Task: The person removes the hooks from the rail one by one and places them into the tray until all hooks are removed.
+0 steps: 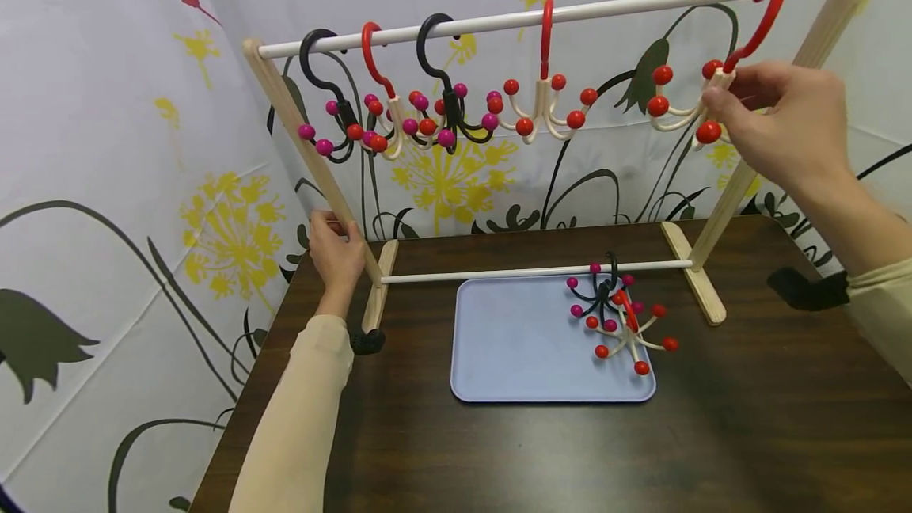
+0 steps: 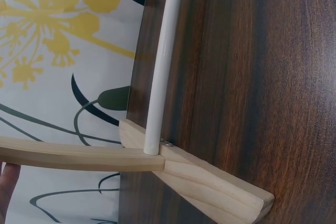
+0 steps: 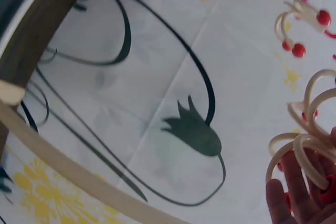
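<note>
My right hand (image 1: 798, 117) pinches a cream hanger with curved arms, red ball tips and a red hook (image 1: 777, 14). That hook overlaps the white top rail (image 1: 641, 4) near its right end. In the right wrist view, fingers (image 3: 296, 190) are among the cream arms (image 3: 315, 85). Low on the rack's left wooden post (image 1: 306, 137), my left hand (image 1: 336, 256) grips the wood; a fingertip shows under the post (image 2: 79, 157) in the left wrist view. Further left on the rail hang two black hangers (image 1: 450, 105) with pink balls and two red-hooked cream ones (image 1: 545, 93).
A pale blue tray (image 1: 513, 347) lies on the dark wood table (image 1: 442, 450). At its right side rest a black hanger (image 1: 604, 291) and a red-hooked cream hanger (image 1: 630, 335), overlapping. The lower rail (image 1: 499, 274) runs behind the tray between wooden feet (image 1: 694, 275). A flowered curtain (image 1: 107, 101) hangs behind.
</note>
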A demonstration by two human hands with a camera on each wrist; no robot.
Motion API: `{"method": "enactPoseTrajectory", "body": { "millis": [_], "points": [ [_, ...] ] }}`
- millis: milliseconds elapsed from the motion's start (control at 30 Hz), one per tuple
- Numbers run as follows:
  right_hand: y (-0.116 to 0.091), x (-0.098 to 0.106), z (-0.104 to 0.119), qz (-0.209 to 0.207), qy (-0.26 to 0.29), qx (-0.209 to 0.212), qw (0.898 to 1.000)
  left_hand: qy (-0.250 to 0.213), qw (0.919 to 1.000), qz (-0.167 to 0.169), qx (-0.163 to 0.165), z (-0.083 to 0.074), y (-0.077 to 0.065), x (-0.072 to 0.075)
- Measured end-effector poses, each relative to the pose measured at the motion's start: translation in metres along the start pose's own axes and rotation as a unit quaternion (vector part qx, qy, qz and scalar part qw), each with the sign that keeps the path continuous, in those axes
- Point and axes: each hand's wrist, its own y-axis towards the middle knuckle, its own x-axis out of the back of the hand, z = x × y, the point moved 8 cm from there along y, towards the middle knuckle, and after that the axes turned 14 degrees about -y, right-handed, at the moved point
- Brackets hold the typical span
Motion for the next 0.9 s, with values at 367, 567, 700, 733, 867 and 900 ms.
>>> {"method": "enactPoseTrajectory", "body": {
  "millis": [367,567,700,733,867,900],
  "points": [
    [-0.094,-0.034,-0.013,0.023,0.049,-0.003,0.999,-0.008,1.0000,0.003,0.004,0.000,0.000,-0.001],
    [-0.153,-0.059,-0.010,0.043,0.052,0.013,0.998,-0.008,1.0000,0.003,-0.004,-0.005,0.003,-0.002],
    [-0.187,-0.081,-0.007,0.072,0.053,0.033,0.996,-0.008,1.0000,0.002,-0.004,-0.005,0.003,-0.002],
    [-0.194,-0.087,-0.007,0.080,0.055,0.035,0.995,-0.009,0.9999,0.001,-0.004,-0.004,0.003,-0.002],
    [-0.220,-0.110,-0.007,0.105,0.052,0.045,0.992,-0.010,0.9999,0.000,0.003,-0.002,0.001,0.000],
    [-0.225,-0.115,-0.007,0.108,0.043,0.047,0.992,-0.009,0.9999,-0.001,0.005,-0.001,0.000,0.000]
  ]
}}
